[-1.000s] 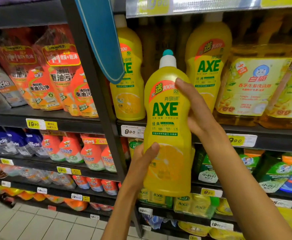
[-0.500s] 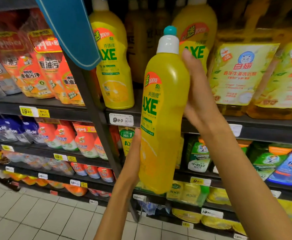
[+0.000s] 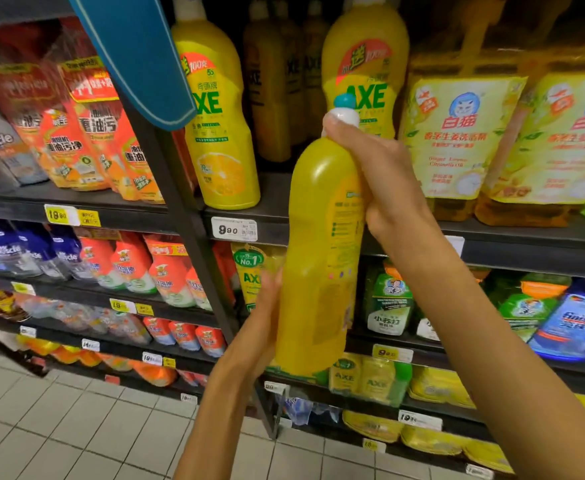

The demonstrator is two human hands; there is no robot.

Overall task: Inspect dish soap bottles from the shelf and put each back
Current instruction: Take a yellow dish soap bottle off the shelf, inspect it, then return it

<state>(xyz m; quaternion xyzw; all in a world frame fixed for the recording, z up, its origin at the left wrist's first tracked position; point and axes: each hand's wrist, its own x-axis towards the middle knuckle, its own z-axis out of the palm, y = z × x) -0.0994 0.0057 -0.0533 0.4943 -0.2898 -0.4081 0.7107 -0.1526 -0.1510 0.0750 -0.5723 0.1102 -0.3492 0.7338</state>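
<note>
Bright overhead store light, motion blur, wide-angle edge bending

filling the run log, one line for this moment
phase: inspecting | right hand: grips AXE bottle neck | left hand: on lower body | front label: turned away

Yellow dish soap bottle (image 3: 318,258) upright in both my hands, in front of the shelf (image 3: 512,244).

My right hand (image 3: 384,174) grips its neck below the white cap; my left hand (image 3: 266,317) rests flat against its lower side. Matching AXE bottles (image 3: 221,133) stand beyond.
</note>
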